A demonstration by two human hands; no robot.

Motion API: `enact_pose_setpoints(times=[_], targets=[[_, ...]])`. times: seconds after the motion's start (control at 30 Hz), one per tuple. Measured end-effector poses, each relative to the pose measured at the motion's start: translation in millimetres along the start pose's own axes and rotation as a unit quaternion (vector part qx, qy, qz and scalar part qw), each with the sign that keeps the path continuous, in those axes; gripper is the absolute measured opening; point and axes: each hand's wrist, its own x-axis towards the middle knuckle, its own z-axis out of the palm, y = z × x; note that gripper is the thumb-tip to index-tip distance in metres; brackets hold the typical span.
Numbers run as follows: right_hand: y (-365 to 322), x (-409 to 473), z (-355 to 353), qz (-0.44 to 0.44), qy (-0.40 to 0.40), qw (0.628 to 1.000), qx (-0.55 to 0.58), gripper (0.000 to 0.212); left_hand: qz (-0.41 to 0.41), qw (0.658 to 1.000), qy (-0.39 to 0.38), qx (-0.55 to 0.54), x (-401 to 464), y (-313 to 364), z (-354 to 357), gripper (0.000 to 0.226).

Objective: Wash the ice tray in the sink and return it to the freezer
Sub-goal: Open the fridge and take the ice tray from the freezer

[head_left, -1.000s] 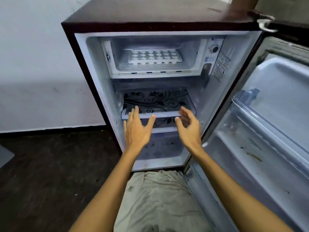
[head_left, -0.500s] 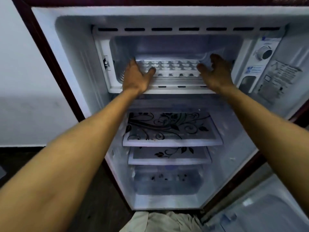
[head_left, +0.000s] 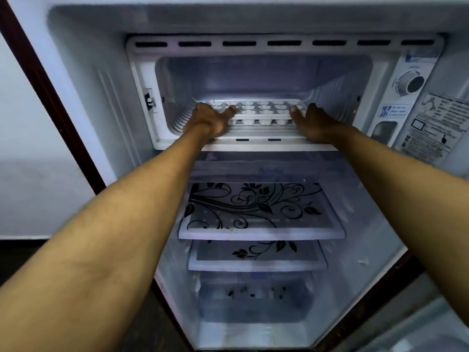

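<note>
A white ice tray [head_left: 261, 111] with rows of round cups lies flat on the floor of the freezer compartment [head_left: 264, 80] at the top of the open fridge. My left hand [head_left: 208, 120] grips the tray's left end, thumb on top of the rim. At the tray's right end my right hand [head_left: 312, 120] holds on the same way. Both arms reach straight in through the freezer opening. The fingers under the tray are hidden.
Below the freezer sit two glass shelves with a black floral print [head_left: 256, 209] and a clear crisper drawer [head_left: 253, 301]. A thermostat dial [head_left: 412, 83] and a label panel are on the right wall. The open door's inner edge [head_left: 431, 334] shows at the bottom right.
Both hands rose from the fridge's middle into the freezer and closed on the two ends of the ice tray. The view moved closer to the fridge.
</note>
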Motion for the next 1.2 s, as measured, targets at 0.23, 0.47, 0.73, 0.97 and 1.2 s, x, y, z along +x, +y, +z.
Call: enact_pose_setpoints(times=[0.23, 0.47, 0.73, 0.97, 1.2], targets=[[-1, -6, -10, -0.026, -0.009, 0.999, 0.022, 0.07, -0.009, 1.0, 0.009, -0.024, -21, 9, -4, 0.1], [-19, -34, -46, -0.015, 0.01, 0.997, 0.077, 0.071, -0.008, 0.999, 0.024, -0.047, -59, 38, -34, 0.089], [-22, -128, -55, -0.026, 0.019, 0.969, 0.244, 0.051, -0.028, 0.996, 0.029, -0.075, -146, 49, -57, 0.09], [-3, -250, -41, 0.02, 0.049, 0.952, 0.303, 0.078, -0.041, 0.981, 0.029, -0.186, -259, 29, -63, 0.085], [11, -353, -39, 0.068, 0.081, 0.94, 0.324, 0.078, -0.009, 0.975, 0.012, -0.22, -345, 16, -68, 0.07]])
